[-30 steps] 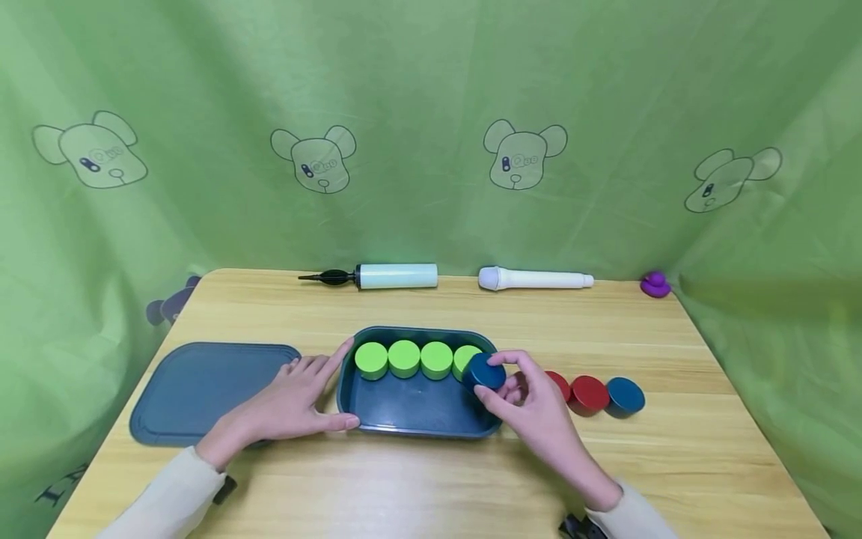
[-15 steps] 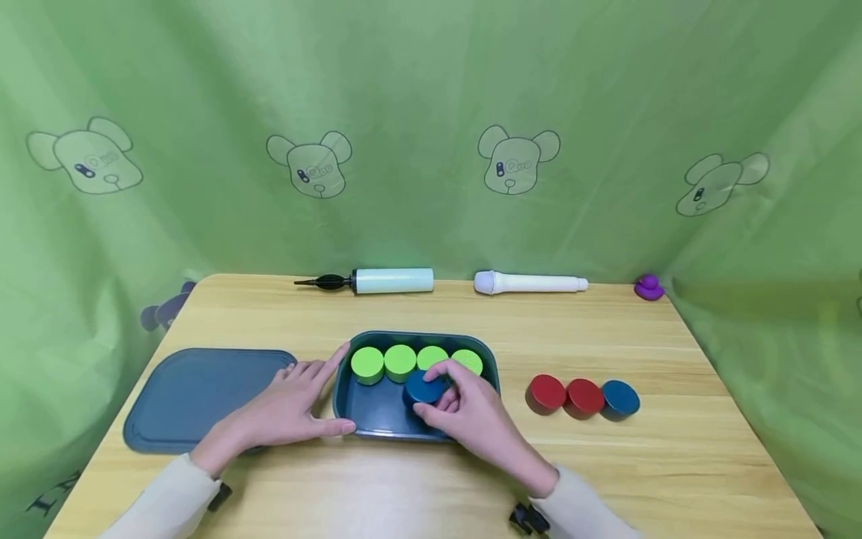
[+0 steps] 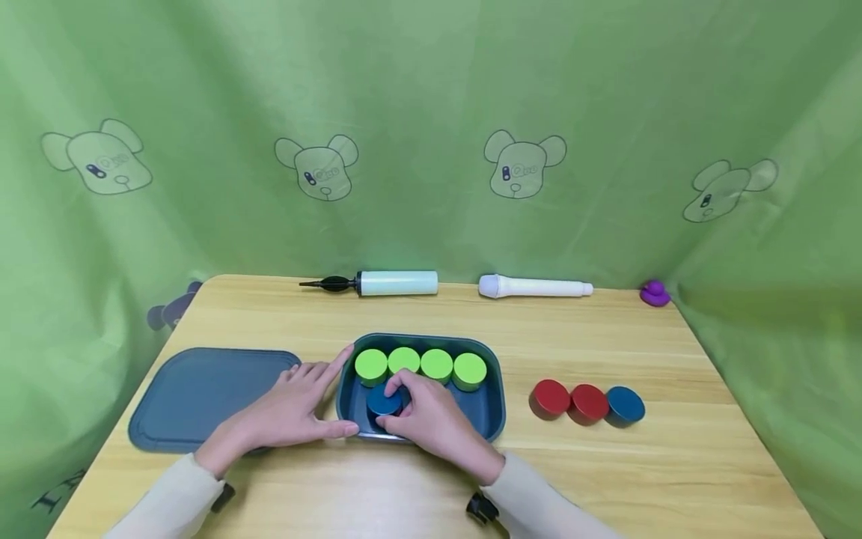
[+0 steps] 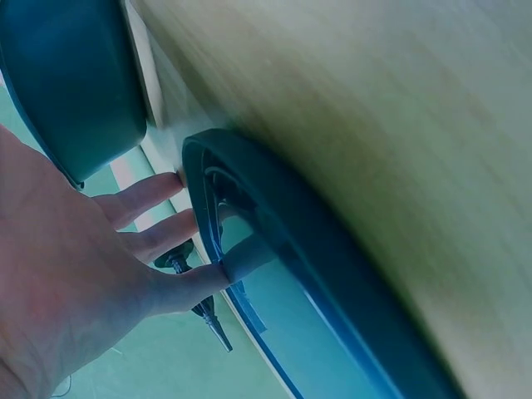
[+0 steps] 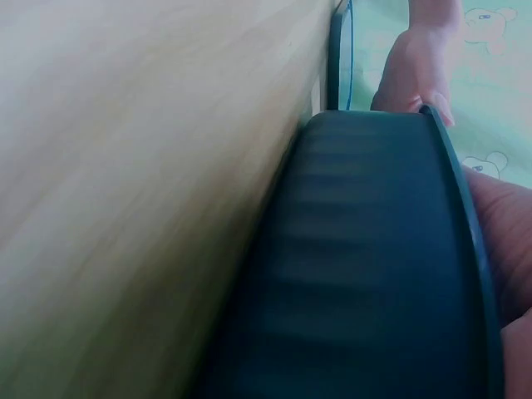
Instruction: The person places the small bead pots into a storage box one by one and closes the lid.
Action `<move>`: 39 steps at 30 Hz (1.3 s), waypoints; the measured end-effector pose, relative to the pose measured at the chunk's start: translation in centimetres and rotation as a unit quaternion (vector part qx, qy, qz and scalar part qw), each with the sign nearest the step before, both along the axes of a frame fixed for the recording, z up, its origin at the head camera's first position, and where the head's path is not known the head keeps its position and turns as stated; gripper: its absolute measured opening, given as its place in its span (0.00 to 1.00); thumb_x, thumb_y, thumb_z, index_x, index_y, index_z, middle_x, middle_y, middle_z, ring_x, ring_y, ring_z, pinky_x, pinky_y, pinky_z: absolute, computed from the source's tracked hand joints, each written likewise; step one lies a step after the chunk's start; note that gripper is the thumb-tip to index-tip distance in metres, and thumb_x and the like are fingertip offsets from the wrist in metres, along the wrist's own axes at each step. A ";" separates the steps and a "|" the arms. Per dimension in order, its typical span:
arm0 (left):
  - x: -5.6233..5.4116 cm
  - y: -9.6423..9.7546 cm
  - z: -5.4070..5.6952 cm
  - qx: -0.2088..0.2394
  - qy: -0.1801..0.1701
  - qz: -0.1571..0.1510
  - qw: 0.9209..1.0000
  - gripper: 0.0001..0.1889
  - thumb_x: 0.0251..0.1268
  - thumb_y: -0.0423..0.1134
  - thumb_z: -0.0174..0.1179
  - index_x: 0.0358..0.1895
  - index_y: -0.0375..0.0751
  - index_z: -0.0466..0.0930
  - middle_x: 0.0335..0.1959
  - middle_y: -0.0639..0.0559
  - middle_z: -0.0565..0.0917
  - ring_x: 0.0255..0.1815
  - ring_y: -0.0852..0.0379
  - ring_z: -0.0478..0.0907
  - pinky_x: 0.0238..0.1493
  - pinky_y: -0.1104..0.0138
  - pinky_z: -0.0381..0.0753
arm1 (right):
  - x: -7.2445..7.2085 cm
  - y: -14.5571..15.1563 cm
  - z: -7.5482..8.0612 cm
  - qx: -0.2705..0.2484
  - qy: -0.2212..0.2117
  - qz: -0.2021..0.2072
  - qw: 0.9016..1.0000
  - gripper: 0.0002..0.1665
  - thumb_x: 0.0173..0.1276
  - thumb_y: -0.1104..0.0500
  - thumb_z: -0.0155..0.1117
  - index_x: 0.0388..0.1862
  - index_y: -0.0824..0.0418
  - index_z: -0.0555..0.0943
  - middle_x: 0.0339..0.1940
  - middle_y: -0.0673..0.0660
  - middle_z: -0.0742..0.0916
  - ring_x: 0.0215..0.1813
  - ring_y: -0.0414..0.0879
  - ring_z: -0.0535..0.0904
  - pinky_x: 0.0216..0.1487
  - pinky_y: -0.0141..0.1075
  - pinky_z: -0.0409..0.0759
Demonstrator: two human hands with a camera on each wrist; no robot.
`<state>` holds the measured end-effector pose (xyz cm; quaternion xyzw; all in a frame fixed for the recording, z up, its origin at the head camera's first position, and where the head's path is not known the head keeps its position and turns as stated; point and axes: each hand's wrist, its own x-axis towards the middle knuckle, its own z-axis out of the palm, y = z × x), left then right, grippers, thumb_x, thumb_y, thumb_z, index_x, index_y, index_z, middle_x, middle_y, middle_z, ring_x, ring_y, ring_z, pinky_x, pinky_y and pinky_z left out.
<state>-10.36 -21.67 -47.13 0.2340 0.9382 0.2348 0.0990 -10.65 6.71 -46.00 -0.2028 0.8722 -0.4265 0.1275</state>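
A dark blue rectangular box (image 3: 494, 419) lies on the table, with several lime green round blocks (image 3: 436, 365) lined up along its far side. My right hand (image 3: 434, 415) pinches a blue round block (image 3: 384, 401) between thumb and fingers, inside the box at its front left. My left hand (image 3: 296, 408) steadies the box's left end, its thumb and forefinger spread along the rim and the other fingers extended. In the left wrist view those left fingers (image 4: 145, 199) show straight, touching the lid. The right wrist view mostly shows the box's outer wall (image 5: 349, 249).
The flat dark blue lid (image 3: 202, 397) lies left of the box. Two red round blocks (image 3: 549, 399) and another blue block (image 3: 625, 406) stand in a row at right. A hand pump (image 3: 397, 283), a white toy microphone (image 3: 535, 287) and a purple duck (image 3: 655, 293) line the back edge.
My right hand has carried the blue block leftward from the box's right end to its front left corner area. The left hand has stayed at the box's left end.
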 end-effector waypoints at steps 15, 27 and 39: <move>-0.2 0.0 0.3 0.004 -0.001 -0.004 1.000 0.61 0.68 0.79 0.61 0.93 0.62 0.36 0.82 0.34 0.67 0.82 0.29 0.61 0.74 0.20 0.48 | -0.3 -1.3 0.0 -0.038 -0.051 0.017 0.998 0.16 0.69 0.63 0.80 0.51 0.55 0.84 0.43 0.51 0.89 0.39 0.39 0.88 0.41 0.35 0.87; -0.4 0.0 0.0 -0.001 -0.006 -0.004 1.000 0.62 0.66 0.80 0.61 0.92 0.64 0.34 0.83 0.35 0.66 0.83 0.30 0.60 0.75 0.21 0.48 | -0.3 -0.7 0.2 -0.068 -0.049 0.018 0.996 0.18 0.71 0.62 0.78 0.57 0.60 0.84 0.46 0.57 0.91 0.45 0.43 0.90 0.49 0.38 0.89; -0.2 0.1 -0.1 -0.005 -0.011 0.002 1.000 0.63 0.66 0.81 0.60 0.92 0.62 0.34 0.83 0.33 0.66 0.83 0.28 0.60 0.75 0.21 0.48 | 0.7 1.4 0.9 -0.087 -0.001 -0.026 0.996 0.12 0.76 0.60 0.74 0.55 0.60 0.86 0.40 0.50 0.89 0.38 0.42 0.86 0.42 0.34 0.86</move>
